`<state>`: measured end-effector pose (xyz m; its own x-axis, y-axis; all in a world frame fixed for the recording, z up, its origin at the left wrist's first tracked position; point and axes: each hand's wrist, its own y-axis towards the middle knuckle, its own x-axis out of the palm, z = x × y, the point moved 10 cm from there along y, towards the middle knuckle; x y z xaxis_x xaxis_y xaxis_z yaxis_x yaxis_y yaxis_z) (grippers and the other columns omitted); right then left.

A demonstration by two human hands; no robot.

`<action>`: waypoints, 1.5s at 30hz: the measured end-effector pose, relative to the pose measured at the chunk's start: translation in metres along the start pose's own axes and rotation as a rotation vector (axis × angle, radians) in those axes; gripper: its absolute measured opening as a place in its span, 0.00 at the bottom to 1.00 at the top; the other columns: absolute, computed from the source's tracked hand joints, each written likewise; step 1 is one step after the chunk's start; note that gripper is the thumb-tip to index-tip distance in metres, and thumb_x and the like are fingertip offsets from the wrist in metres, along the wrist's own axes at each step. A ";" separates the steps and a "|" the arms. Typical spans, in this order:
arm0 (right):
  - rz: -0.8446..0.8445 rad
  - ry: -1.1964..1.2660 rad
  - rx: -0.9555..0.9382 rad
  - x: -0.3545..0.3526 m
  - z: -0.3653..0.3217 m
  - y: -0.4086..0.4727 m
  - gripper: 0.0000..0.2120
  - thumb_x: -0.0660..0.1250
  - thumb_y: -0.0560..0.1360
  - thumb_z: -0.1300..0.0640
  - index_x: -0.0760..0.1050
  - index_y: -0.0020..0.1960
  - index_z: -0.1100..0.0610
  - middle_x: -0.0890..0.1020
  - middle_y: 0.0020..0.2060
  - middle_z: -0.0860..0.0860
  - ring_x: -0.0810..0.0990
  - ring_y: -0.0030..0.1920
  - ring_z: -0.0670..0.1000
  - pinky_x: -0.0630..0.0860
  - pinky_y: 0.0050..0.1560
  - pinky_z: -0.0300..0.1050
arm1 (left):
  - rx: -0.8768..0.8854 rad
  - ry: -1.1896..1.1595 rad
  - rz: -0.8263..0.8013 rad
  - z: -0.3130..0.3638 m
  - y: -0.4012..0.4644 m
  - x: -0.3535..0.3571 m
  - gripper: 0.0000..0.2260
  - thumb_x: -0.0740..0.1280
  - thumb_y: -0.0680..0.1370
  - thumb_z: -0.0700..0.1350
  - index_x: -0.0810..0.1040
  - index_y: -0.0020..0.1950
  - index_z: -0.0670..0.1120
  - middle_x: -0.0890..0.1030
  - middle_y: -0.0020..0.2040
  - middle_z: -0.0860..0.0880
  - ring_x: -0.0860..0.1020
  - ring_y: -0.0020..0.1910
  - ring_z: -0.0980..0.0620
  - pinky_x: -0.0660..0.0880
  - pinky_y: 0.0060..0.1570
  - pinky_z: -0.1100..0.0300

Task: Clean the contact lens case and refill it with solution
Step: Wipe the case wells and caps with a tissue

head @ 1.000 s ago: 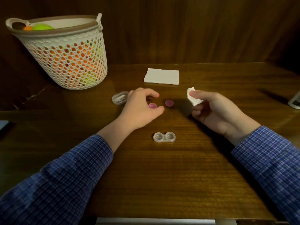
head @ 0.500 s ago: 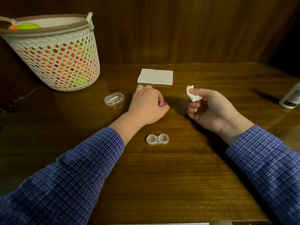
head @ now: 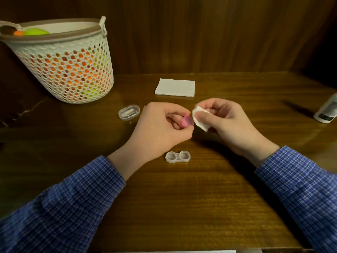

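left hand (head: 160,128) pinches pink cap (head: 187,122), half hidden; right hand (head: 228,123) grips tissue (head: 200,119).

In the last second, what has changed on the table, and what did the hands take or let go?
The left hand picked up a pink cap from the table and lifted it; only one cap shows now. The right hand, still pinching the white wipe, moved left to meet the cap. The lens case, folded tissue, small clear container and basket stayed put.
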<state>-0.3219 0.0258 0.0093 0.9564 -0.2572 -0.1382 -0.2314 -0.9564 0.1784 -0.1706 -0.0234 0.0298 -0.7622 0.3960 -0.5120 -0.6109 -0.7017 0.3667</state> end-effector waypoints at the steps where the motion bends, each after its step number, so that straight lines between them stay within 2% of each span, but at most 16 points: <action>1: -0.023 -0.052 -0.053 0.004 -0.005 -0.001 0.04 0.72 0.79 0.60 0.84 0.53 0.58 0.87 0.44 0.54 0.84 0.43 0.57 0.80 0.43 0.46 | 0.003 -0.025 0.002 0.000 -0.001 0.000 0.11 0.79 0.73 0.42 0.87 0.54 0.52 0.86 0.41 0.57 0.83 0.39 0.58 0.78 0.37 0.67; 6: -0.082 -0.222 -0.162 0.014 -0.012 -0.005 0.04 0.72 0.79 0.57 0.85 0.48 0.57 0.85 0.36 0.53 0.81 0.36 0.47 0.78 0.41 0.38 | 0.026 -0.031 0.048 0.000 -0.004 0.000 0.09 0.79 0.73 0.43 0.87 0.53 0.50 0.85 0.40 0.53 0.84 0.40 0.50 0.83 0.40 0.61; 10: -0.062 -0.291 -0.162 0.012 -0.009 -0.005 0.07 0.69 0.81 0.56 0.83 0.46 0.55 0.83 0.33 0.48 0.78 0.33 0.44 0.76 0.37 0.36 | 0.007 -0.110 0.016 -0.003 -0.002 0.001 0.14 0.80 0.72 0.42 0.86 0.57 0.47 0.87 0.45 0.53 0.86 0.45 0.53 0.84 0.45 0.59; 14: -0.018 -0.314 -0.180 0.009 -0.010 -0.006 0.11 0.68 0.82 0.55 0.81 0.44 0.60 0.82 0.34 0.53 0.76 0.32 0.43 0.74 0.35 0.34 | 0.002 -0.173 -0.044 -0.001 0.000 0.005 0.15 0.78 0.74 0.39 0.85 0.60 0.48 0.87 0.49 0.53 0.86 0.49 0.56 0.83 0.47 0.62; 16: -0.010 -0.321 -0.192 0.009 -0.013 -0.007 0.11 0.68 0.81 0.54 0.81 0.43 0.59 0.83 0.34 0.52 0.76 0.32 0.41 0.73 0.36 0.33 | 0.003 -0.184 -0.049 0.000 0.000 0.005 0.15 0.78 0.75 0.39 0.85 0.60 0.48 0.87 0.50 0.54 0.86 0.50 0.56 0.83 0.48 0.63; 23: -0.012 -0.351 -0.221 0.007 -0.020 -0.007 0.08 0.71 0.80 0.52 0.84 0.45 0.54 0.85 0.39 0.46 0.82 0.39 0.44 0.76 0.41 0.33 | -0.031 -0.199 -0.068 -0.004 0.002 0.005 0.15 0.78 0.74 0.39 0.86 0.60 0.48 0.88 0.51 0.53 0.86 0.50 0.56 0.83 0.50 0.61; 29: 0.051 -0.465 -0.246 0.008 -0.020 -0.012 0.05 0.71 0.79 0.51 0.81 0.45 0.50 0.83 0.37 0.45 0.81 0.39 0.44 0.77 0.37 0.35 | -0.061 -0.224 -0.097 -0.008 0.000 0.010 0.14 0.77 0.74 0.36 0.86 0.59 0.46 0.88 0.51 0.51 0.87 0.50 0.56 0.83 0.50 0.63; 34: 0.127 -0.624 -0.362 0.010 -0.032 -0.017 0.04 0.73 0.78 0.51 0.82 0.46 0.50 0.82 0.39 0.40 0.81 0.41 0.41 0.75 0.40 0.31 | -0.080 -0.201 -0.154 -0.012 0.002 0.015 0.13 0.76 0.76 0.38 0.86 0.60 0.46 0.88 0.50 0.52 0.86 0.50 0.56 0.82 0.49 0.65; 39: 0.217 -0.724 -0.506 0.008 -0.047 -0.026 0.05 0.75 0.77 0.54 0.83 0.48 0.56 0.83 0.41 0.46 0.80 0.41 0.41 0.77 0.41 0.35 | -0.102 -0.236 -0.223 -0.014 0.003 0.018 0.10 0.73 0.79 0.39 0.85 0.58 0.50 0.88 0.47 0.52 0.87 0.48 0.54 0.83 0.48 0.63; 45: 0.226 -0.738 -0.623 0.010 -0.059 -0.033 0.06 0.73 0.77 0.56 0.83 0.49 0.59 0.84 0.42 0.50 0.80 0.41 0.45 0.79 0.42 0.37 | -0.118 -0.254 -0.300 -0.011 0.002 0.023 0.09 0.68 0.83 0.42 0.85 0.60 0.49 0.88 0.48 0.51 0.86 0.49 0.53 0.82 0.49 0.61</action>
<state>-0.2942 0.0634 0.0598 0.5017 -0.6487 -0.5723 -0.0571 -0.6850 0.7263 -0.1868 -0.0220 0.0099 -0.5917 0.7166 -0.3692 -0.7965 -0.5903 0.1307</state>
